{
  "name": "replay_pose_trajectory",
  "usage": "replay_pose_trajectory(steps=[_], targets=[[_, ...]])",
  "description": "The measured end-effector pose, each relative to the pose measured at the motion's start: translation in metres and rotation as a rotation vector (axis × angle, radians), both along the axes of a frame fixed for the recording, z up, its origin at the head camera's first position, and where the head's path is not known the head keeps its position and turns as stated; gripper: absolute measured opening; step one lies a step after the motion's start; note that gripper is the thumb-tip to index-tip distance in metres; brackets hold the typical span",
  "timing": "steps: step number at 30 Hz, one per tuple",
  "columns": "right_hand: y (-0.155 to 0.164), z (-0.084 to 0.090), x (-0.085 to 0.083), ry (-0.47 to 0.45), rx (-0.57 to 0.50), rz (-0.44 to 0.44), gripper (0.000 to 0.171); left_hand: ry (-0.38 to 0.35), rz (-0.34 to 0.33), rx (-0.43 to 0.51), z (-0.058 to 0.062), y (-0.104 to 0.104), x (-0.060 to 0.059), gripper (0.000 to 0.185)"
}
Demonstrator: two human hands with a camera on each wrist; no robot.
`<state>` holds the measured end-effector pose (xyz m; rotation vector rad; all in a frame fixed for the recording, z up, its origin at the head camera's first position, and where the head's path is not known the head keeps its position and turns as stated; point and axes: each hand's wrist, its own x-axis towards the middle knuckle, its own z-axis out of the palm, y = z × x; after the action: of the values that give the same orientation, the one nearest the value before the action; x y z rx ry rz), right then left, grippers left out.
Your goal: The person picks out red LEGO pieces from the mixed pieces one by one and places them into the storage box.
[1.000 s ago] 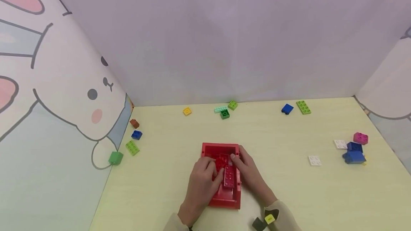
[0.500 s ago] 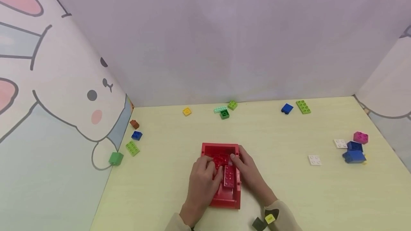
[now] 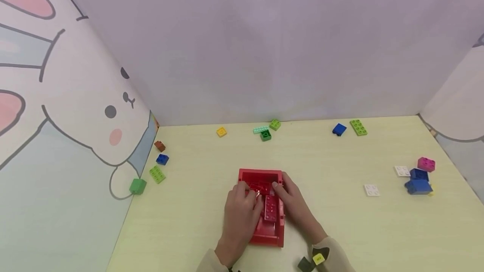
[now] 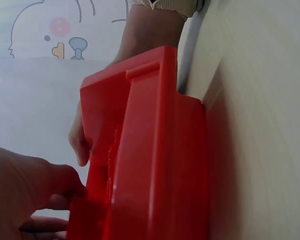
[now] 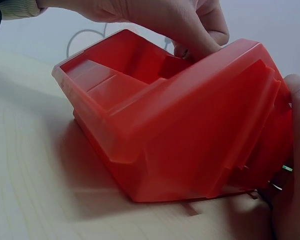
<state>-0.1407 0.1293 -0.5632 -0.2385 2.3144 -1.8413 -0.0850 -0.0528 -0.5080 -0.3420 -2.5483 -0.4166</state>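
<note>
We keep both hands, left hand (image 3: 239, 213) & right hand (image 3: 296, 205), gripping the red toy base (image 3: 261, 176) on the desk (image 3: 340, 230), pressing the red brick (image 3: 270, 208) down squarely w/ thumbs.

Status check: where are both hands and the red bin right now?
Left hand and right hand both on red bin, fingers inside at red bricks. Bin sits on table. Nothing blocking; loose bricks lie well clear.

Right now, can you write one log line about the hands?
left hand: holds red brick | right hand: grips red bin | bin: on table
</note>
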Motion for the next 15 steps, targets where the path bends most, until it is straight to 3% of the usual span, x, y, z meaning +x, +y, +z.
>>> replay_pose_trajectory(steps=[7,15], targets=[[0.0,0.001,0.002,-0.006,-0.022,0.008,0.045,-0.094,0.061,-0.135,0.01,0.005,-0.004,0.011],[0.0,0.001,0.001,-0.002,-0.015,0.008,0.046,-0.12,0.068,-0.145,0.009,0.006,-0.005,0.014]])
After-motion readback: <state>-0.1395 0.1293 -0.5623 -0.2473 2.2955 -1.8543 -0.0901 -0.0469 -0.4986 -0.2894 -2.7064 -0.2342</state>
